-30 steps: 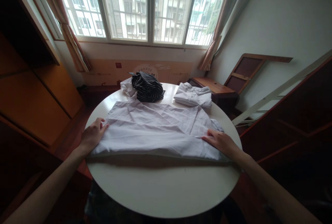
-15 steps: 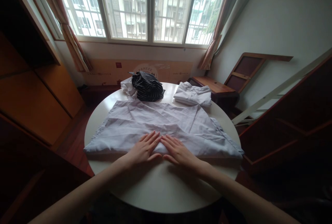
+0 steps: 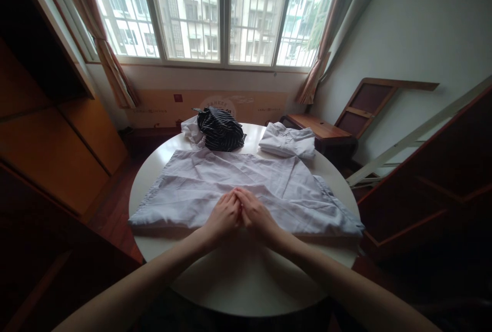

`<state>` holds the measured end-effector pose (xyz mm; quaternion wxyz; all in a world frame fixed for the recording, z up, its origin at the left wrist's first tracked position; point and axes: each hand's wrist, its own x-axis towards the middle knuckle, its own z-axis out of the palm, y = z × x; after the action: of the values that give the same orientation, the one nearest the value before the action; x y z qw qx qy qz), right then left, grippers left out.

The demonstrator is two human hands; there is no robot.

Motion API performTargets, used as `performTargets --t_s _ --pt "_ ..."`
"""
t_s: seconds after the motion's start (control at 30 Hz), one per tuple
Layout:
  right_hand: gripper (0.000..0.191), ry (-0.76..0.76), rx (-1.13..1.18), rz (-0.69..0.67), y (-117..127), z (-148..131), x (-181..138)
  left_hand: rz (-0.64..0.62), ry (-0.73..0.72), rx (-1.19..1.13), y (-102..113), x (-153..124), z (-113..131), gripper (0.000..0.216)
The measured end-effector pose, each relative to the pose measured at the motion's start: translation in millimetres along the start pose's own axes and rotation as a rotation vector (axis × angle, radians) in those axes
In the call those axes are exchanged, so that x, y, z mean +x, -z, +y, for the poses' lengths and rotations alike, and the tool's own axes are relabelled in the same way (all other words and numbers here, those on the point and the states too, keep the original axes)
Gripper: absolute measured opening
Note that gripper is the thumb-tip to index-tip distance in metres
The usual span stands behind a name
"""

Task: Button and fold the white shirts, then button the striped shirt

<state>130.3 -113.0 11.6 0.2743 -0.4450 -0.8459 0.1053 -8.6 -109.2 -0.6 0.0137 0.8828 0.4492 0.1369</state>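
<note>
A pale, lavender-white cloth garment [image 3: 238, 173] lies folded over and spread wide on the round table, with creases across it. Over the middle of its near edge, my left hand [image 3: 226, 211] and my right hand [image 3: 255, 214] meet at the fingertips like a tent. The fingers of each hand are drawn together, the left ones bent. I see no cloth pulled up into them, though the palms are hidden. Beyond the garment sit a crumpled black striped cloth [image 3: 221, 129], a bunched white cloth [image 3: 191, 129] and a folded white shirt [image 3: 288, 140].
The round white table [image 3: 249, 291] has its near rim just below my forearms. Behind it stand a low wooden table [image 3: 321, 126] and a cardboard panel [image 3: 154, 109] under the window. Wooden cabinets [image 3: 49, 152] rise at the left; a pale ladder-like frame [image 3: 415, 137] leans at the right.
My hands were flat on the garment with fingers spread out. Now they are raised and turned inward, fingertips together. The garment lies as before; the view has shifted slightly.
</note>
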Motion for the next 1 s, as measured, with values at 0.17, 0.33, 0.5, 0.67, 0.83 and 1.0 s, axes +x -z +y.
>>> performTargets --t_s 0.17,0.33,0.5,0.67,0.83,1.0 --pt "0.047 0.061 -0.125 -0.115 -10.9 11.9 -11.6 -0.059 -0.051 0.013 -10.6 0.9 -8.2 0.051" --pt "0.060 -0.059 -0.248 -0.176 11.4 32.0 -27.6 -0.067 -0.036 0.039 3.4 -3.6 -35.8 0.048" --pt "0.059 -0.073 -0.272 -0.213 28.1 45.5 -43.9 -0.080 0.196 0.086 12.0 -17.3 -87.5 0.056" --pt "0.055 -0.100 -0.279 -0.244 45.6 62.7 -62.3 -0.065 0.337 0.172 17.1 -47.7 -143.2 0.058" --pt "0.053 -0.144 -0.319 -0.234 69.8 93.2 -89.0 -0.074 0.430 0.235 24.5 -66.8 -163.5 0.057" --pt "0.058 -0.276 -0.422 -0.179 84.2 118.6 -112.4 -0.096 0.471 0.238 28.5 -66.4 -159.9 0.059"
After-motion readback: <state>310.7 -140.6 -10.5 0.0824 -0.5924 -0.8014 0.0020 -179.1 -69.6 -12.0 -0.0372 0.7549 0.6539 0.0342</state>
